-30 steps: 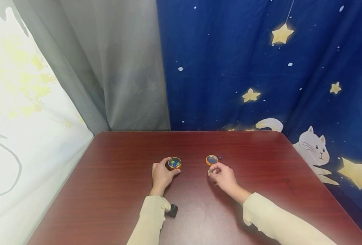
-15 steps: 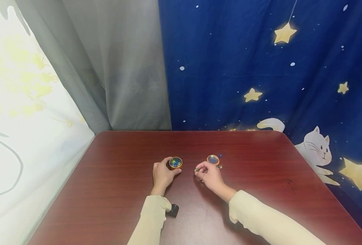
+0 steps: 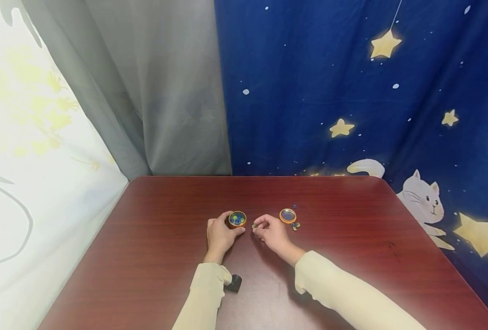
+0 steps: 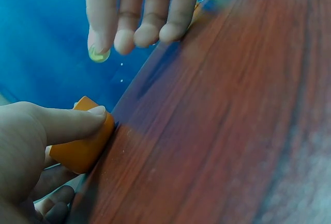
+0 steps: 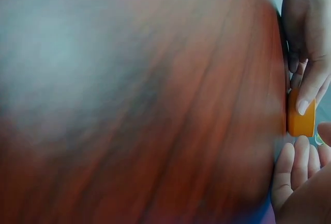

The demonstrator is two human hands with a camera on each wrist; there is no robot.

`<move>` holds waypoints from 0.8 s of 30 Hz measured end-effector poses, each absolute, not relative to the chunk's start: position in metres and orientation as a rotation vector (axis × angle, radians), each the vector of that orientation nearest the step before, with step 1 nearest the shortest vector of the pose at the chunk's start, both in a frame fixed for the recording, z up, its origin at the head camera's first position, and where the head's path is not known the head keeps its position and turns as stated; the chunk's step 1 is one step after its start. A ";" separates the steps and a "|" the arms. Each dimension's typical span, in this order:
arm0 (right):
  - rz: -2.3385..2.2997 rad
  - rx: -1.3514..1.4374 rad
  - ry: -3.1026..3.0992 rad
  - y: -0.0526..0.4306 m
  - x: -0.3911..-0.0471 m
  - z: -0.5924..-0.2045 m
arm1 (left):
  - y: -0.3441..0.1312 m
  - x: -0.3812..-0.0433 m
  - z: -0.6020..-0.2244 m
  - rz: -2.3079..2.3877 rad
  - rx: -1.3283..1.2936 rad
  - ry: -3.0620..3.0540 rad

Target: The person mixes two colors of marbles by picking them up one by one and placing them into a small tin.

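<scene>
My left hand (image 3: 219,234) grips a round orange container (image 4: 85,144) that stands on the table. Several blue and yellow-green marbles (image 3: 237,220) show through its mouth in the head view. Just right of it, my right hand (image 3: 272,234) pinches one clear yellow-green marble (image 4: 99,54) between thumb and forefinger, with the other fingers loosely bent. The pinched marble is held a short gap away from the container's side. Seen from the right wrist, the left thumb lies along the orange wall, and my right fingertips (image 5: 301,146) are close to it.
An orange-rimmed round lid (image 3: 287,216) lies right of my right hand. Several loose marbles (image 3: 295,226) sit at its near side, and one blue marble (image 3: 295,206) lies behind it. A black object (image 3: 234,283) is at my left cuff. Curtains hang behind the reddish-brown table (image 3: 165,201).
My right hand has moved left from beside the lid toward the container, carrying the pinched marble. Marbles near the lid that it covered are now visible. My left hand has stayed on the container.
</scene>
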State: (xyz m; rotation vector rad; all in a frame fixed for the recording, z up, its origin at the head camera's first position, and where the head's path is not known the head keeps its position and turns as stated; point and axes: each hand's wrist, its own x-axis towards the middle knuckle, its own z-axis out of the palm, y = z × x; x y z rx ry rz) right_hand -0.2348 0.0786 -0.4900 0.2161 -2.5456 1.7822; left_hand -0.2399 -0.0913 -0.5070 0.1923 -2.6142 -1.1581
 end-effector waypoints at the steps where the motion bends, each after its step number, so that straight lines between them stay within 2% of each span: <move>1: 1.778 0.210 -2.547 0.077 -0.236 -0.490 | -0.092 -0.240 -0.507 -1.154 0.188 -2.613; 24: 1.696 0.197 -2.559 0.045 -0.248 -0.491 | -0.094 -0.242 -0.512 -1.071 0.090 -2.579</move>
